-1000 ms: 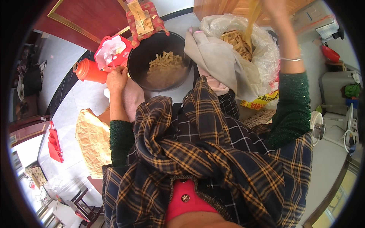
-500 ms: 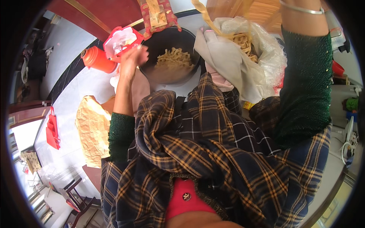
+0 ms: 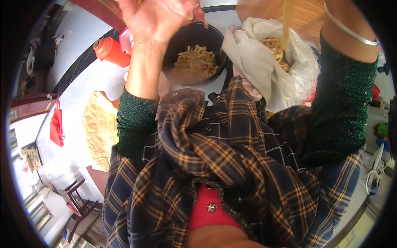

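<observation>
My left hand (image 3: 159,16) is raised at the top edge, palm showing and fingers spread, partly cut off; nothing shows in it. Below and right of it stands a dark round pot (image 3: 168,56) holding a heap of short, pale yellow cut pieces (image 3: 196,62). Of my right arm only the forearm, with a silver bangle (image 3: 351,31), is in view; the hand lies beyond the top edge. A blurred tan strip (image 3: 288,18) hangs down at the upper right. Under it, coiled tan strips (image 3: 276,49) lie in a clear plastic bag (image 3: 304,78) with a beige cloth (image 3: 252,53) alongside.
An orange flask (image 3: 111,52) lies left of the pot, beside a partly hidden red-and-white container (image 3: 126,40). Crumpled brown paper (image 3: 100,130) is at my left. A red bag (image 3: 56,126) and a dark-framed chair (image 3: 74,198) stand farther left. Plaid cloth covers my lap.
My left hand has left the red-and-white container, rising toward the top edge and opening. The tan strip now hangs more upright, farther right. My right forearm has shifted slightly right.
</observation>
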Motion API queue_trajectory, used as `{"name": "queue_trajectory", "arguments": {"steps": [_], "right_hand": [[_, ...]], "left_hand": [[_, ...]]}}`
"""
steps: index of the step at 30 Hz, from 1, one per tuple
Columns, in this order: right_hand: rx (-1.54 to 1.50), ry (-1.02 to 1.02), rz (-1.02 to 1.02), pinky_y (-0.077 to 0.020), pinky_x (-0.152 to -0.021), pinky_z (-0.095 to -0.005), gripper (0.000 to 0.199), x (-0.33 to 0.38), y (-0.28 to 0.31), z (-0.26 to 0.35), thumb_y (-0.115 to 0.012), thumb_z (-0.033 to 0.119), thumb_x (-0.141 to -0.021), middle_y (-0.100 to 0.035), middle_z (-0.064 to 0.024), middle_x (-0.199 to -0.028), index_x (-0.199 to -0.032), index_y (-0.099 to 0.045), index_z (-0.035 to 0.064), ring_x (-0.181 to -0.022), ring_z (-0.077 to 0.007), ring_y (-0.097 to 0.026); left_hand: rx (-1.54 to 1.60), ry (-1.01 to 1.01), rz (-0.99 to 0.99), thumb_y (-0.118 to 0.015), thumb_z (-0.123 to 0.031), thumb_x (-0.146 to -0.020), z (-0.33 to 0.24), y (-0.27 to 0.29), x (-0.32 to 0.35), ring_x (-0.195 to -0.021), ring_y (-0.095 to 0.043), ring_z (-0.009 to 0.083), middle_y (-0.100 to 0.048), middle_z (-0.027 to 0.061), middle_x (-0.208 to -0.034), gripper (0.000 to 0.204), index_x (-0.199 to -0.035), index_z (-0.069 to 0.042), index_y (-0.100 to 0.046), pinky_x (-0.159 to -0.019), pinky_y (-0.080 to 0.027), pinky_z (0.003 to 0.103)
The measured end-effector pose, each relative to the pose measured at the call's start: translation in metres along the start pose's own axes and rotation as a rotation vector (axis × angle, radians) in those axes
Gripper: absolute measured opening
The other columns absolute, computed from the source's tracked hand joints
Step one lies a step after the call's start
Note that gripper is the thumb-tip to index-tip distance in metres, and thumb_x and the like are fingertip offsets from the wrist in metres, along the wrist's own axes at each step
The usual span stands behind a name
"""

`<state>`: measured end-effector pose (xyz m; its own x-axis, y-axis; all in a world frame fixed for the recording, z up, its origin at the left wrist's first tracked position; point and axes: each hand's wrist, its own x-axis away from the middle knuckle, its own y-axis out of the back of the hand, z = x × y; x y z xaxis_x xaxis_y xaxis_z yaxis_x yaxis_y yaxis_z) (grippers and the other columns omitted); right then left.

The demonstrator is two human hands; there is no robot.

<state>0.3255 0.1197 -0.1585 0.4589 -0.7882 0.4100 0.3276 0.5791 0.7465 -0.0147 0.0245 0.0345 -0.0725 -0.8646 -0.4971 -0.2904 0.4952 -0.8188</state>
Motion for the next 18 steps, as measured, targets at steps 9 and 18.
{"name": "queue_trajectory", "arguments": {"steps": [9,18], "right_hand": [[-0.42,0.217,-0.308,-0.0453,-0.042,-0.0242,0.039,-0.02,0.188,0.107,-0.055,0.039,-0.093,-0.062,-0.0042,-0.061,-0.079,-0.068,0.005,-0.05,-0.0101,-0.057],[-0.501,0.744,0.055,-0.0502,-0.065,-0.0262,0.042,-0.023,0.065,0.193,-0.052,0.038,-0.095,-0.064,-0.0047,-0.077,-0.097,-0.066,-0.0007,-0.061,-0.0106,-0.061]], "left_hand": [[0.093,-0.04,-0.274,-0.044,-0.034,-0.095,-0.052,0.082,0.042,-0.091,-0.055,0.0294,-0.058,0.0183,-0.108,0.037,-0.095,-0.001,-0.062,-0.073,-0.047,0.039],[-1.207,0.682,-0.419,-0.045,-0.024,-0.098,0.042,0.044,0.029,-0.058,-0.051,0.006,-0.063,-0.0005,-0.076,0.032,-0.083,-0.003,-0.065,-0.052,-0.039,0.02]]}}
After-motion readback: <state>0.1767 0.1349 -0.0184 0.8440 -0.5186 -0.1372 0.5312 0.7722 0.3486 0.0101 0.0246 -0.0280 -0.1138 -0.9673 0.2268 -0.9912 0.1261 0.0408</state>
